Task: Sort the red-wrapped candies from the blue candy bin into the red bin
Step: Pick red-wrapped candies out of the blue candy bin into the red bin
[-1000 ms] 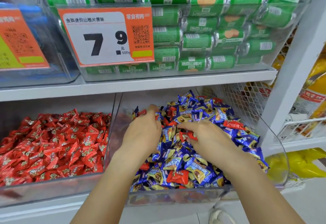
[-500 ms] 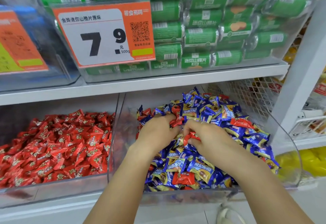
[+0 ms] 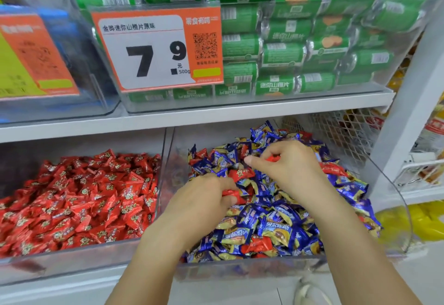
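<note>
Both hands are inside the clear blue candy bin (image 3: pixel 394 199), which is heaped with blue-wrapped candies (image 3: pixel 271 228) and a few red-wrapped ones. My left hand (image 3: pixel 204 199) curls over the pile's left side and grips a red-wrapped candy (image 3: pixel 231 194) at its fingertips. My right hand (image 3: pixel 288 168) lies farther back with curled fingers around another red-wrapped candy (image 3: pixel 272 158). A loose red-wrapped candy (image 3: pixel 241 174) lies between the hands, and one more red-wrapped candy (image 3: pixel 257 244) lies near the front. To the left stands the red bin (image 3: pixel 72 264), full of red candies (image 3: pixel 79 199).
A white shelf (image 3: pixel 192 117) runs just above both bins and carries a clear bin of green packets (image 3: pixel 288 47) with an orange price tag (image 3: pixel 158 50). A white upright post (image 3: pixel 408 103) and a wire basket (image 3: pixel 348 129) stand to the right.
My left hand has drawn back toward the front of the pile with a red candy. My right hand has moved up and back over the heap, holding a red candy. The camera has shifted closer.
</note>
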Available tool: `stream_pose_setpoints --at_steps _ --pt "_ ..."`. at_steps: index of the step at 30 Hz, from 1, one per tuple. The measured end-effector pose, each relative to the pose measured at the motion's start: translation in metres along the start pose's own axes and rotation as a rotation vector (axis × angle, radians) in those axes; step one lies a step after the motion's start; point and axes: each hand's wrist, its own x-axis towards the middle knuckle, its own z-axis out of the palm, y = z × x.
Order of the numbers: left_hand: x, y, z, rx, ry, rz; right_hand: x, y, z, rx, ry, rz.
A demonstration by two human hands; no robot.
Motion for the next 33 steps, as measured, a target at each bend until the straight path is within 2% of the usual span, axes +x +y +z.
stream_pose_setpoints --at_steps 5,8,10,13,16,18,21,25,29,33 --pt "-0.006 -0.004 -0.001 0.019 0.222 -0.127 0.009 -0.012 0.019 -0.099 -0.124 -0.094" --pt "-0.005 -0.003 -0.002 0.01 0.296 -0.183 0.009 -0.012 0.035 -0.269 -0.276 -0.18" --pt "-0.001 -0.002 -0.001 0.013 0.282 -0.235 0.008 -0.008 0.046 -0.394 -0.34 -0.193" --pt "0.006 -0.004 0.0 0.039 0.254 -0.278 0.006 -0.005 0.048 -0.483 -0.289 -0.222" --pt "0.008 -0.006 -0.001 0.07 0.242 -0.251 0.002 0.002 0.039 -0.474 -0.247 -0.162" --pt "0.009 -0.006 -0.001 0.077 0.246 -0.226 0.0 0.007 0.03 -0.45 -0.203 -0.136" --pt "0.014 -0.003 0.005 0.09 0.263 -0.164 -0.002 0.013 0.015 -0.332 -0.038 -0.138" --pt "0.029 0.002 0.019 0.244 0.18 -0.177 -0.006 0.023 -0.003 -0.141 0.118 -0.111" --pt "0.042 0.003 0.031 0.258 0.087 -0.172 -0.015 0.019 -0.003 -0.104 0.063 -0.112" --pt "0.046 -0.001 0.034 0.267 -0.042 -0.182 -0.017 0.009 0.011 -0.24 -0.149 -0.139"
